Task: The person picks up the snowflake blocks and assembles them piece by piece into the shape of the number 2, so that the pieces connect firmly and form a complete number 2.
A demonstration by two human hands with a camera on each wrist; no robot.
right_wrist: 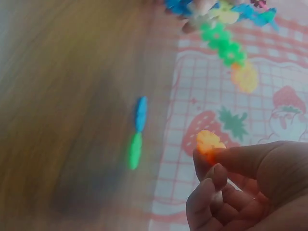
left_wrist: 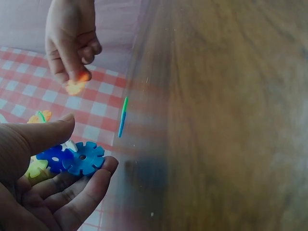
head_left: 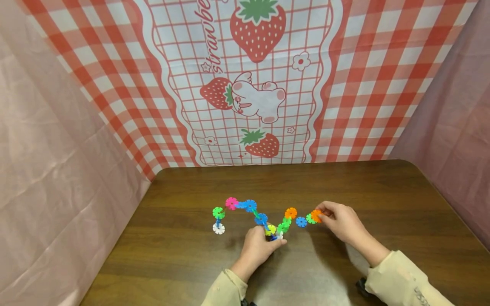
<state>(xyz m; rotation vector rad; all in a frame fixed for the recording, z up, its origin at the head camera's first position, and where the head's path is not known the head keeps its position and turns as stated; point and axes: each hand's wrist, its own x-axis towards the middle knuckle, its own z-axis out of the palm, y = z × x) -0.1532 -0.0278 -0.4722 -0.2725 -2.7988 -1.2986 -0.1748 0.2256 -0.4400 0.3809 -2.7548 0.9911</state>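
My left hand (head_left: 258, 246) holds a chain of colourful plastic snowflake discs between the thumb and the fingers. A blue disc (left_wrist: 83, 158) and a dark blue one (left_wrist: 55, 159) lie against its fingers in the left wrist view. From this grip the chain runs left through a pink disc (head_left: 231, 203) to a white disc (head_left: 219, 228), and right through green discs (head_left: 284, 225) to an orange end disc (head_left: 291, 213). My right hand (head_left: 342, 221) pinches a single orange disc (right_wrist: 209, 143) between thumb and forefinger, apart from the chain.
A joined pair, one blue disc (head_left: 301, 222) and one green disc (head_left: 311, 219), lies flat on the brown wooden table (head_left: 183, 263) between the hands. Behind the table hangs a red-and-white checked cloth (head_left: 356, 85) with strawberries. Pink curtains (head_left: 69, 170) flank both sides.
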